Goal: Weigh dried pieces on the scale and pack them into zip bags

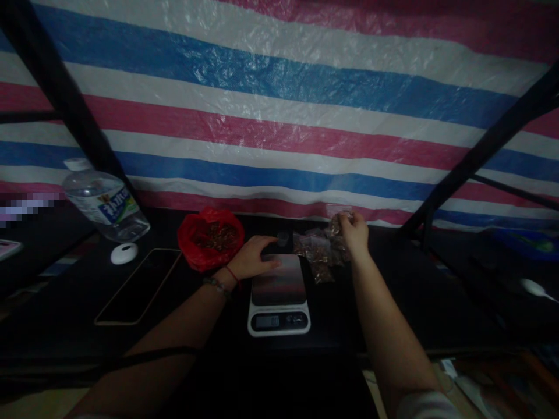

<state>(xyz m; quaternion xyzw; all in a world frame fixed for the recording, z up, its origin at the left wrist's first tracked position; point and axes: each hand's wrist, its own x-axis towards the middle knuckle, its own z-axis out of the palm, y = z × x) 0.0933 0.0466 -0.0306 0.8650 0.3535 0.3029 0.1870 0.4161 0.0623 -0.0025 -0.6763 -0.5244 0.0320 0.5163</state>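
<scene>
While right hand (357,234) pinches a bag (335,224) at the pile (318,251), left hand (251,258) is at the scale (279,288), thumb and fingers apart.

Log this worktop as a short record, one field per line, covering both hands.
Scale: white base; display digits too dim to read surely
Left hand: at the scale's far left, thumb over the platform; contact unclear
Right hand: small clear bag of brown bits in its grip
Bag pile: similar filled bags, right of the scale
Red bag: open, brown bits inside, left of the scale
Far left: phone, plastic bottle
</scene>
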